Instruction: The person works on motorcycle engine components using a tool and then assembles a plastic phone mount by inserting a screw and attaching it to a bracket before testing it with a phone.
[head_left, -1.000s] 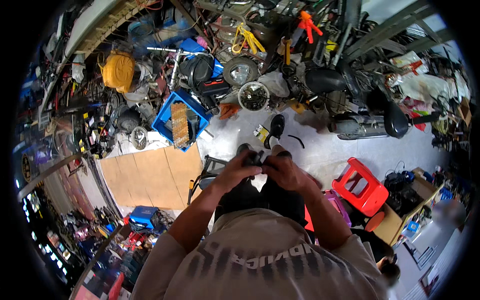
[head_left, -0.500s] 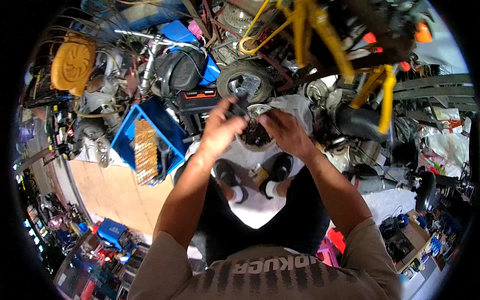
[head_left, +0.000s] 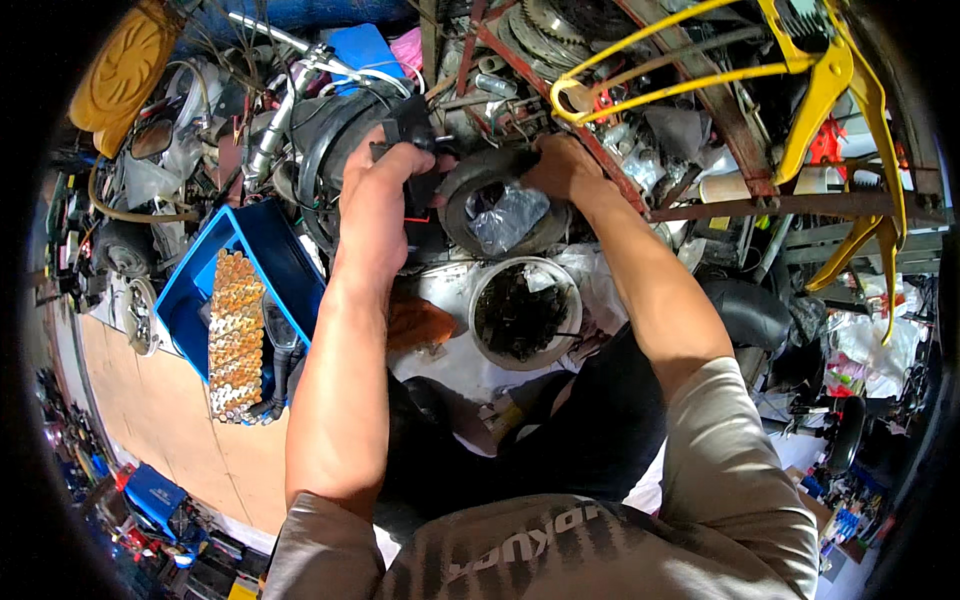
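Note:
My left hand [head_left: 375, 195] is closed around a dark, blocky black part [head_left: 408, 122], held above the battery-like box and black helmet-shaped shell [head_left: 345, 135]. Its exact kind I cannot make out. My right hand [head_left: 568, 168] reaches to the upper right edge of a small black tire [head_left: 462, 212], its fingers curled at the rubber and partly in shadow. A crumpled clear plastic bag [head_left: 508, 220] lies in the tire's opening. Below the tire stands a round white bucket [head_left: 574, 335] filled with dark small parts.
To the left, a blue crate [head_left: 185, 318] holds a block of orange-brown round cells [head_left: 236, 335]. Yellow long-handled pliers-like tools [head_left: 825, 90] hang at the upper right on a rusty metal frame [head_left: 740, 150]. A brown cloth [head_left: 418, 325] lies left of the bucket.
Both hands have moved forward and apart from above the bucket. The left went to the far left with the black part; the right reached the tire. The view has shifted forward.

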